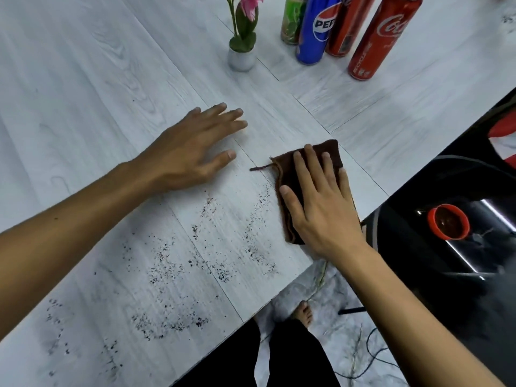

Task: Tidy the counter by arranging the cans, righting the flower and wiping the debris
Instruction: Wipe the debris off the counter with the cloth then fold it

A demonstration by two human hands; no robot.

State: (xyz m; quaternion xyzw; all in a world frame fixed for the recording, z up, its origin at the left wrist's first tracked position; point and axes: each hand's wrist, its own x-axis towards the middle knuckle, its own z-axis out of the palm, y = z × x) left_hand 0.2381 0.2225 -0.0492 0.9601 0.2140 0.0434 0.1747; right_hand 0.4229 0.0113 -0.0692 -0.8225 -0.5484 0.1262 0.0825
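Head view, right hand (321, 210) over cloth (331, 152), cropped flower (245, 26) seemingly upright

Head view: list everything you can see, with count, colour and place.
counter: 1, white wood-grain, fills most of the view
green can: 1, upright, far edge, right of the flower
Pepsi can: 1, blue, upright, beside the green can
red can: 1, upright, behind the Pepsi can
Coca-Cola can: 1, red, upright, rightmost
flower: 1, pink with green leaves, upright in a white pot
debris: many black specks, near part of the counter
brown cloth: 1, near the counter's right edge
red-rimmed cup: 1, dark area at right
floor: grey marbled, with a black cable
left hand: flat on the counter
right hand: flat on the cloth
foot: 1, bare, on the floor
trousers: black, bottom centre
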